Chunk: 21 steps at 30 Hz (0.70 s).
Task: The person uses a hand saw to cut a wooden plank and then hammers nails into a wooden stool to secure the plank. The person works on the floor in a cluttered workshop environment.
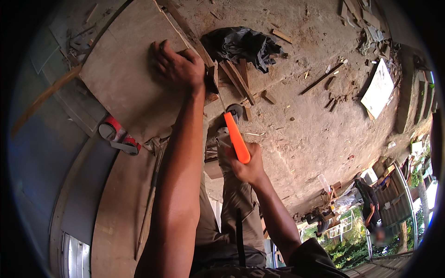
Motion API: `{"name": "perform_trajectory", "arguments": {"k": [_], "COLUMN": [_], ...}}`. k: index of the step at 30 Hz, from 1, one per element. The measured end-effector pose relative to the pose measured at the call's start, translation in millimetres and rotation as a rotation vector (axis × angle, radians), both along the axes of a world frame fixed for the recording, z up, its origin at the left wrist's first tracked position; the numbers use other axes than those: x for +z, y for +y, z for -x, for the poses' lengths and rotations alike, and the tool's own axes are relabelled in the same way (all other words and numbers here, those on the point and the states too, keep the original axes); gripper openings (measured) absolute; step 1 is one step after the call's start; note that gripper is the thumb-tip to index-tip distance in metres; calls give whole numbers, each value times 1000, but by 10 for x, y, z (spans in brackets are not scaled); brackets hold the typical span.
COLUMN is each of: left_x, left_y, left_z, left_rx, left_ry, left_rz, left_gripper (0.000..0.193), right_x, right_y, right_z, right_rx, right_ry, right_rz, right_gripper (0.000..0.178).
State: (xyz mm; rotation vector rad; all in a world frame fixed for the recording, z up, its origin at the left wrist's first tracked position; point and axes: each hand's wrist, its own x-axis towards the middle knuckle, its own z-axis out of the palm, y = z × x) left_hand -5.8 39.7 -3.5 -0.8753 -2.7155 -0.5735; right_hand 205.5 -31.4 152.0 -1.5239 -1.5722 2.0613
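While the left hand [178, 65] lies spread on top of the board [125, 74] at the upper left of the frame, not clamped on anything, the right hand [248, 164] is wrapped tightly around the orange handle [237, 139] near the centre. The two hands are apart. From the handle a thin blade [221, 99], seen nearly edge-on, runs up toward the board's right edge, beside a dark strip [212, 79] of wood, so the tool is probably a saw. Whether its teeth are in the wood cannot be told from this angle.

To cut well, the left palm should bear its weight down so the board does not chatter, with fingers and wrist well inside the edge; the wrist looks rather close to the blade's line. The right wrist and forearm are best lined up with the blade, and long, even strokes with light pressure should track straighter than short, forced ones.

The shoe [235, 110] shows close beside the handle, with the trouser leg [236, 185] below it, so a slip might reach the leg; a wider stance would be safer. Wood scraps [238, 76] near the blade could get in the way too.
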Motion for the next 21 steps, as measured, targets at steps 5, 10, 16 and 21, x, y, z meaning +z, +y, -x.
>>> {"name": "perform_trajectory", "arguments": {"k": [5, 10, 16, 21], "left_x": [88, -68, -52, -122], "left_y": [44, 3, -7, -41], "left_z": [-10, 39, -2, 78], "left_rx": [-3, -39, -9, -56], "left_ry": [11, 22, 19, 60], "left_rz": [21, 10, -4, 44], "left_gripper": [43, 44, 44, 43], "right_x": [242, -151, 143, -142], "right_y": [-90, 269, -80, 179], "right_z": [-192, 251, -135, 90], "right_rx": [17, 8, -12, -24], "right_ry": [-30, -15, 59, 71], "right_rz": [5, 26, -124, -27], "right_gripper": [18, 8, 11, 7]}}
